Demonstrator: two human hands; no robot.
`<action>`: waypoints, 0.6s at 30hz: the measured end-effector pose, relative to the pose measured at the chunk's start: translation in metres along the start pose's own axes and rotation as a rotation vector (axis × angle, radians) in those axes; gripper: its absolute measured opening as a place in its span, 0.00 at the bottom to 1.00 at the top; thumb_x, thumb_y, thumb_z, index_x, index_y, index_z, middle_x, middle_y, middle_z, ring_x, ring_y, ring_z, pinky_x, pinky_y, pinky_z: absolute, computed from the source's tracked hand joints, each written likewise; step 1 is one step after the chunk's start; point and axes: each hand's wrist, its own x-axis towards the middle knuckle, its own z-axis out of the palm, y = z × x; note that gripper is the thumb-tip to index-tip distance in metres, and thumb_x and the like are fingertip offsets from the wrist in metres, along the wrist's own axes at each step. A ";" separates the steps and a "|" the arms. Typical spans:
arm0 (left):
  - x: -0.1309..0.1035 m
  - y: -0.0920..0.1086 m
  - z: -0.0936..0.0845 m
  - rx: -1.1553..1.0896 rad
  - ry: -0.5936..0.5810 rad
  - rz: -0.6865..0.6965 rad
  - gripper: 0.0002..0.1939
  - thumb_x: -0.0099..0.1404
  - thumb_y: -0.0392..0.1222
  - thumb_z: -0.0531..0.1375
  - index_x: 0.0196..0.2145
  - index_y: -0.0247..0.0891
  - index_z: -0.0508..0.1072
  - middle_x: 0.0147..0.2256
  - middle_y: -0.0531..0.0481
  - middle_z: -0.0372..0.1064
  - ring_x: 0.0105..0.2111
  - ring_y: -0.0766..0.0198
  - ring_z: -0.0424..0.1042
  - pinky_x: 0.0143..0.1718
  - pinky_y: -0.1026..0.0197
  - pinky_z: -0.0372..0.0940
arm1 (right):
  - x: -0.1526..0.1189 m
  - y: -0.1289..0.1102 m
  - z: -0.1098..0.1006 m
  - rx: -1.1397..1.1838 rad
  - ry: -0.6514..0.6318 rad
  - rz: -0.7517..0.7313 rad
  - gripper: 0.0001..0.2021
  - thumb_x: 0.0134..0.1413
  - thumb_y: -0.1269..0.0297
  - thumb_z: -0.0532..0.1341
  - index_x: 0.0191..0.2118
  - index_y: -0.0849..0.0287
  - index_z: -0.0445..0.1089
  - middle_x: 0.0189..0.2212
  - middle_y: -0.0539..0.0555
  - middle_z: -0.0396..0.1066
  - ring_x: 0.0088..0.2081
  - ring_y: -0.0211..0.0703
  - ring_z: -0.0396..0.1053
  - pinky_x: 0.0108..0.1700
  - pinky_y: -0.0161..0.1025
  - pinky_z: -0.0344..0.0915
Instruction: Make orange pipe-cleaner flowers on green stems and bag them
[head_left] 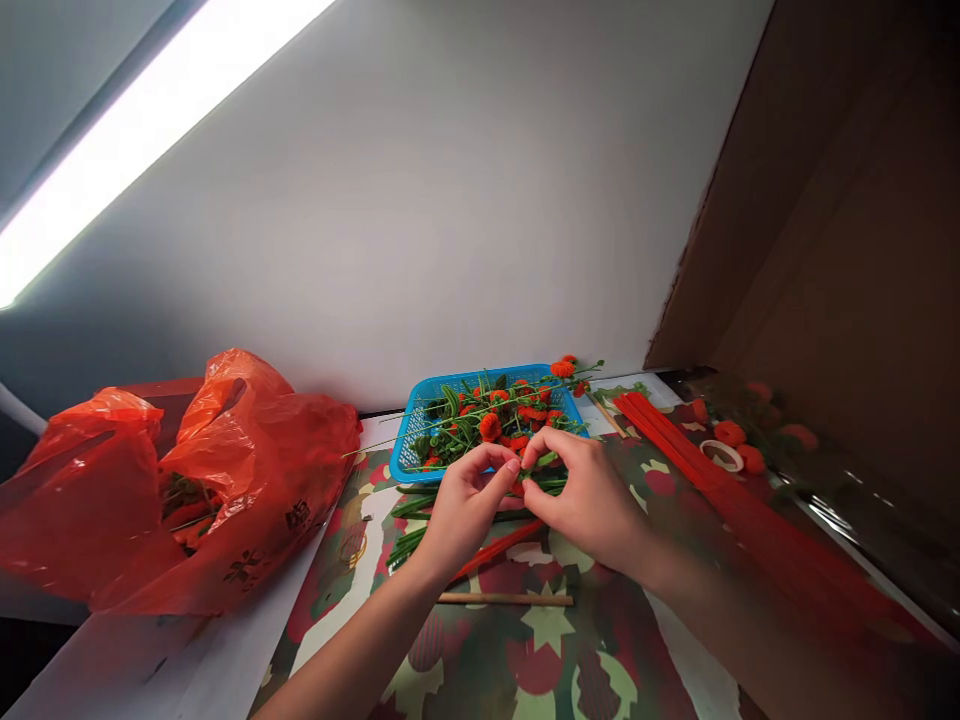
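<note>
Above the patterned tabletop, my left hand and my right hand meet fingertip to fingertip. Thumb and forefinger are pinched on each hand. A small bit of green and red shows around the fingertips, but what they hold is too small and covered to name. Just behind them is a blue plastic basket filled with orange-red fuzzy flowers on green stems. Below the hands lie green pipe cleaners and red pipe cleaners. A thin wooden stick lies nearer to me.
At left sits a red plastic bag, its opening showing green and orange pieces. A bundle of red pipe cleaners lies at right, beside a tape roll and more orange flowers. A pale wall rises behind the table.
</note>
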 end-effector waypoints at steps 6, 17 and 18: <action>0.000 0.000 -0.001 0.017 -0.016 0.011 0.12 0.59 0.49 0.62 0.32 0.36 0.71 0.32 0.54 0.65 0.31 0.67 0.68 0.31 0.64 0.72 | 0.004 0.000 -0.015 0.066 -0.115 -0.066 0.08 0.45 0.77 0.59 0.32 0.57 0.67 0.30 0.48 0.73 0.33 0.38 0.70 0.34 0.33 0.64; -0.002 -0.003 0.001 0.015 -0.086 -0.045 0.12 0.60 0.49 0.61 0.33 0.36 0.70 0.32 0.53 0.67 0.29 0.67 0.69 0.32 0.62 0.72 | 0.004 0.003 -0.018 -0.113 -0.145 -0.140 0.05 0.53 0.71 0.58 0.28 0.57 0.67 0.25 0.49 0.72 0.28 0.38 0.68 0.30 0.34 0.59; -0.002 -0.004 0.002 0.028 -0.081 -0.042 0.13 0.60 0.49 0.61 0.33 0.36 0.70 0.32 0.52 0.67 0.29 0.67 0.69 0.32 0.62 0.71 | 0.004 0.002 -0.018 -0.123 -0.153 -0.110 0.06 0.53 0.72 0.57 0.27 0.57 0.67 0.24 0.49 0.71 0.27 0.38 0.68 0.29 0.34 0.59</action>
